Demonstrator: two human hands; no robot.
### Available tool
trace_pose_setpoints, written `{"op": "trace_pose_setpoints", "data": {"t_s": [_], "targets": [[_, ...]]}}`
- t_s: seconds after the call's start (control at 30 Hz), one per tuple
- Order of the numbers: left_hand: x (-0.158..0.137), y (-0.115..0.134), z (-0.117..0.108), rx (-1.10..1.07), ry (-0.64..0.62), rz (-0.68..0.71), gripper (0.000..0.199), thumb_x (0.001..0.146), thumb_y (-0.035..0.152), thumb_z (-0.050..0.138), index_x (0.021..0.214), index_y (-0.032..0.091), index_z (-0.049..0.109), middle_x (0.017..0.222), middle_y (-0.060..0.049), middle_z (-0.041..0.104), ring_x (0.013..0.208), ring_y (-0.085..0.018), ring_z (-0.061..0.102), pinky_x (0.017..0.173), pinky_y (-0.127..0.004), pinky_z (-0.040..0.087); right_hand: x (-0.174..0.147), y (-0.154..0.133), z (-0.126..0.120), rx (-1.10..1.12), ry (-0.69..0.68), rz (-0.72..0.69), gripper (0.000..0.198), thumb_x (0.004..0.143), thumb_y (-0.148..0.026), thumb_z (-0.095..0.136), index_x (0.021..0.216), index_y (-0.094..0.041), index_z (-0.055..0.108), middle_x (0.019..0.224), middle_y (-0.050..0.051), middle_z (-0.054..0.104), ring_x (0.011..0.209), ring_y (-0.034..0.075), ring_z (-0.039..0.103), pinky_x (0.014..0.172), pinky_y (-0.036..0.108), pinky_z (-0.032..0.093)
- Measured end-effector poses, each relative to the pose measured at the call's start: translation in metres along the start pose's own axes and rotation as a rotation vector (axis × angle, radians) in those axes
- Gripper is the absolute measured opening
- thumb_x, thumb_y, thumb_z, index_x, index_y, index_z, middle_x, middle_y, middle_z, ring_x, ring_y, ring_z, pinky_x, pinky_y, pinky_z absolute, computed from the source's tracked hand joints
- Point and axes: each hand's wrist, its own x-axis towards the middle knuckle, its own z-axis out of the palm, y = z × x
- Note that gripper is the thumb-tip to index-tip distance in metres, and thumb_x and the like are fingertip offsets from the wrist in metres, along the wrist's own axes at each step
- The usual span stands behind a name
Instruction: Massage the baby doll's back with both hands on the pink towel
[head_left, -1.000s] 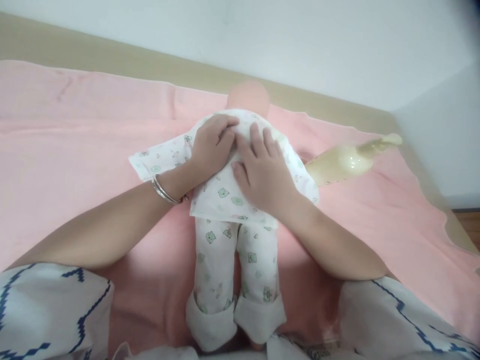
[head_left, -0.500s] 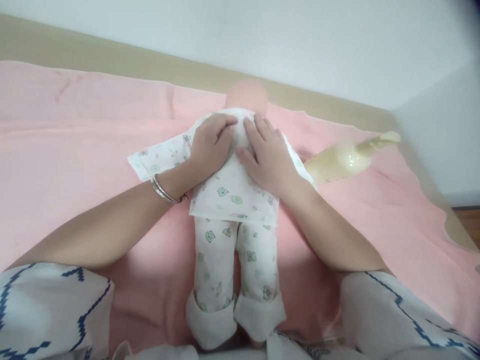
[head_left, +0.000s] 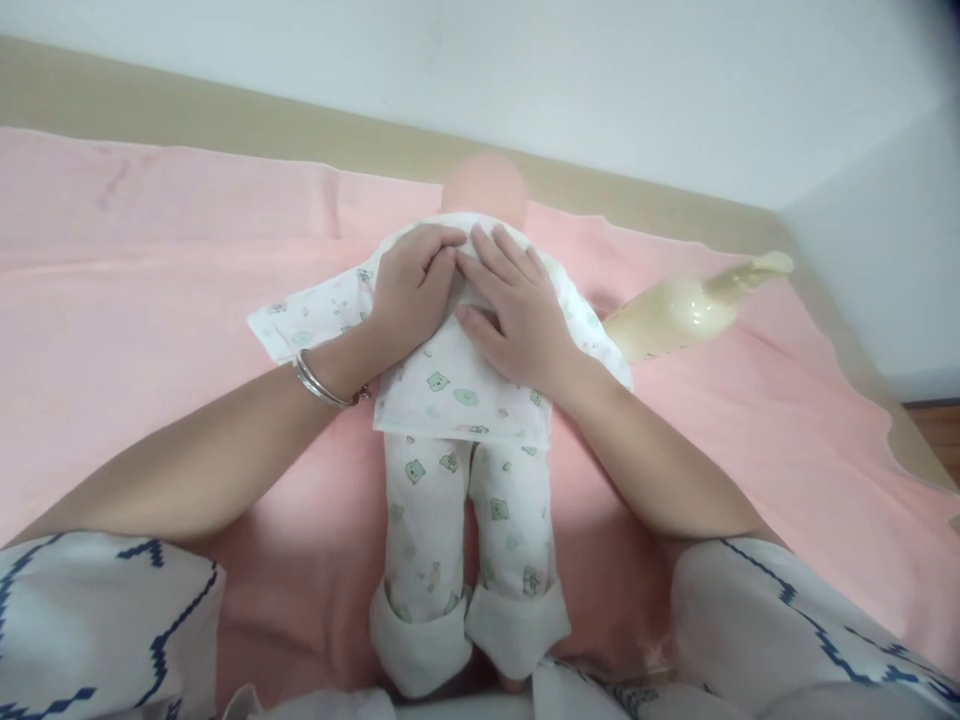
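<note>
A baby doll (head_left: pixel 486 185) lies stretched out on a pink cloth, its round bare head at the far end. It wears a white printed shirt (head_left: pixel 457 400) and matching trousers (head_left: pixel 427 510) with turned-up cuffs. My left hand (head_left: pixel 416 285) rests flat on the upper left of the shirt, fingers pointing inward. Beside it my right hand (head_left: pixel 517 305) lies open on the shirt, fingers spread and close to the left hand. Neither hand grips anything. The doll's face is hidden. From its right sleeve extends a glossy, translucent yellowish arm-like piece (head_left: pixel 690 310).
The pink cloth (head_left: pixel 135 330) covers most of a beige surface (head_left: pixel 247 110), whose border shows along the back and right. A pale wall (head_left: pixel 600 90) stands behind. My patterned sleeves (head_left: pixel 112 620) frame the near corners.
My right hand has slid a little to the left over the shirt, closer to my left hand. My left hand stays in place on the doll. The camera view has shifted slightly.
</note>
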Motion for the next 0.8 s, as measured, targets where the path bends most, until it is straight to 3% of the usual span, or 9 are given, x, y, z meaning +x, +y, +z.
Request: {"op": "trace_pose_setpoints", "data": {"t_s": [0.17,0.8], "targets": [[0.0000,0.0027,-0.0010,-0.017,0.020,0.024,0.026,0.092,0.020,0.043,0.099,0.024,0.068,0.107,-0.003,0.075,0.102,-0.020,0.068,0.097,-0.038,0.057,0.0006,0.0005,-0.0003,-0.007,0.006,0.011,0.057,0.096,-0.034,0.042,0.152,-0.023,0.044,0.167,0.002,0.028,0.158,0.029,0.017,0.129,0.057,0.014],[-0.0001,0.0025,-0.0009,-0.003,0.005,0.008,0.026,0.092,0.020,0.042,0.100,0.025,0.067,0.108,-0.002,0.074,0.105,-0.021,0.068,0.099,-0.040,0.056,0.0003,-0.0011,0.0023,-0.026,0.024,0.018,0.056,0.095,-0.030,0.043,0.150,-0.022,0.045,0.167,0.002,0.029,0.157,0.030,0.018,0.129,0.057,0.016]]}}
